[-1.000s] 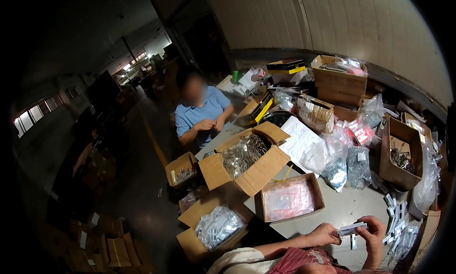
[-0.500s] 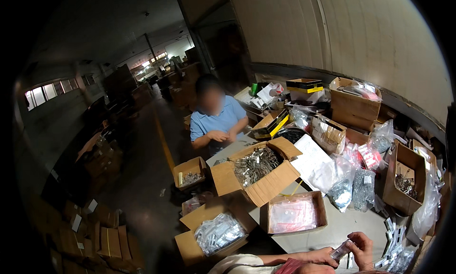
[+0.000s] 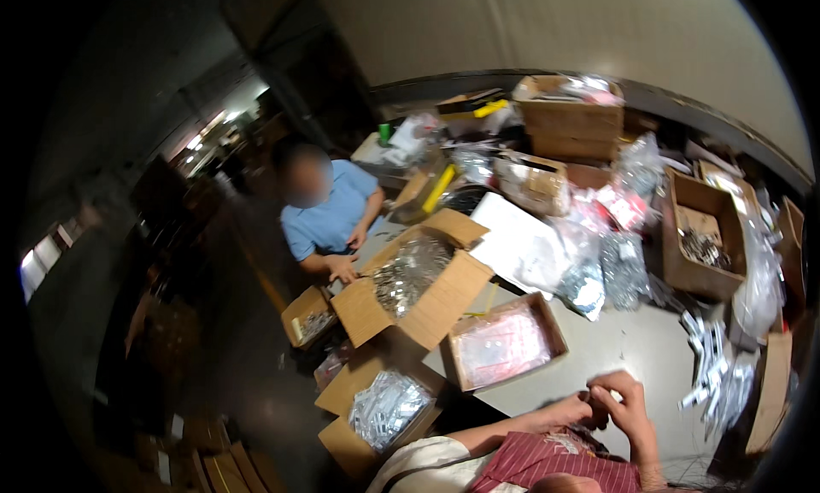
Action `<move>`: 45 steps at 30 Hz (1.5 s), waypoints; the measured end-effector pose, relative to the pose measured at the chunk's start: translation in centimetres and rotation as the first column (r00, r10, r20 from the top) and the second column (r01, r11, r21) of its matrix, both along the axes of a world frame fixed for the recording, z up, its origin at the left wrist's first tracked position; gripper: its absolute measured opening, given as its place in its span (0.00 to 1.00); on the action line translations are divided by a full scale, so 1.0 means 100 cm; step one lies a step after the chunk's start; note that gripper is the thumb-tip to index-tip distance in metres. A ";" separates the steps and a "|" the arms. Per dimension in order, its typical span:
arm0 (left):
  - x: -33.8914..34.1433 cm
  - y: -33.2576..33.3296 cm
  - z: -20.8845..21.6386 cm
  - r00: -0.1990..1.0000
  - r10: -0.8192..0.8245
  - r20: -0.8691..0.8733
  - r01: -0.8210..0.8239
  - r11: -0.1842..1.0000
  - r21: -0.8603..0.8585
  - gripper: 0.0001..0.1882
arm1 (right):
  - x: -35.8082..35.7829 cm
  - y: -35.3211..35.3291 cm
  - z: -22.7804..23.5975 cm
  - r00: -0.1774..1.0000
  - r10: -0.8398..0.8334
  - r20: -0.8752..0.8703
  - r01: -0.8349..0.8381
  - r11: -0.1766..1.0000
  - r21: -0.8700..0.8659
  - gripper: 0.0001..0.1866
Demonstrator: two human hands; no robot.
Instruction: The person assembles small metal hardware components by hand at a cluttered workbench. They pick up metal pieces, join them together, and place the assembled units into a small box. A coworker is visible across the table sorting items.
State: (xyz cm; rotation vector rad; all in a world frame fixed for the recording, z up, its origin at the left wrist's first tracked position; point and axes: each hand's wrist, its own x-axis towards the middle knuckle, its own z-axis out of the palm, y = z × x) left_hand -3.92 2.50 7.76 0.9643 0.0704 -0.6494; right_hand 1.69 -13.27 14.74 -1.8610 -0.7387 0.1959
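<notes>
Close in front of my body, over the near part of the table, my two hands meet. My left hand (image 3: 581, 412) has its fingers bent inward, and whatever it holds is hidden. Against it, my right hand (image 3: 623, 401) pinches with thumb and curled fingers; blur hides what lies between. Nearest to them is a shallow cardboard box (image 3: 555, 322) of flat clear plastic bags (image 3: 504, 348) with red marks. Silvery wrapped pieces (image 3: 707, 356) lie on the tabletop to the right of my hands.
Across the table corner, a person in a blue shirt (image 3: 329, 204) has a hand by an open carton (image 3: 436, 320) of metal parts. Lower left stands a carton (image 3: 342, 396) of silvery packets. Bags, papers (image 3: 521, 241) and boxes crowd the back; a deep box (image 3: 705, 271) stands right.
The view has swung right and tilted. The small pale packet seen in my hands before no longer shows; my hands have come closer together. The other person's hand has reached toward the open carton.
</notes>
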 end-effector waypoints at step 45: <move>0.005 0.029 0.057 0.391 -0.128 0.912 -0.728 0.564 0.391 0.04 | -0.026 -0.010 -0.002 0.941 -0.180 0.287 0.176 0.984 0.040 0.08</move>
